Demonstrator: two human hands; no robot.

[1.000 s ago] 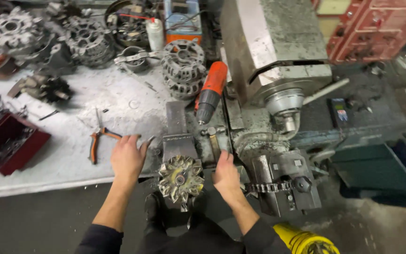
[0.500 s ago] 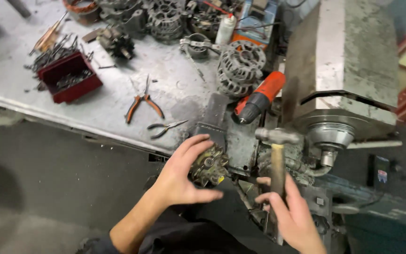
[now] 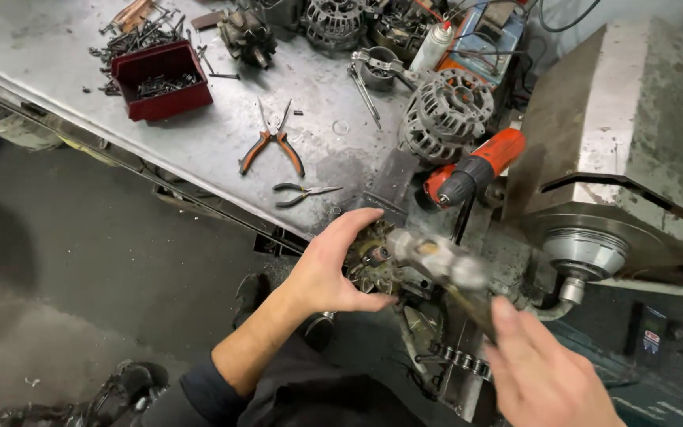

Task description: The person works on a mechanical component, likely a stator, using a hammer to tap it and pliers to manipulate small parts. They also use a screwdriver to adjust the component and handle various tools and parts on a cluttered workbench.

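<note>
Since half a second ago my right hand (image 3: pixel 547 372) has swung the hammer (image 3: pixel 436 257) over from upright to a slant, so its metal head now hangs blurred just above the alternator rotor (image 3: pixel 369 265); my view has also dropped closer to the work. My left hand (image 3: pixel 330 269) has stayed wrapped on the rotor.

What matters is how the rotor lies from the hammer hand: up and to the left of it, across the body's midline, with the hammer's long axis running from my right fingers diagonally up-left to the head. The head sits just right of my left thumb and fingers, very near them, though I cannot tell whether it touches the rotor.

My left hand is the nearer one: it cups the rotor from the left, fingers curled over its top and thumb under, half closed on it, wrist bent inward from the forearm. My right hand is closed round the lower handle, though blur hides the exact grip.

Beyond my left hand, further out on the counter (image 3: pixel 223 142), lie the orange-handled pliers (image 3: pixel 272 146) and the smaller dark pliers (image 3: pixel 303 192); the orange drill (image 3: pixel 476 170) lies beyond the hammer head.
</note>
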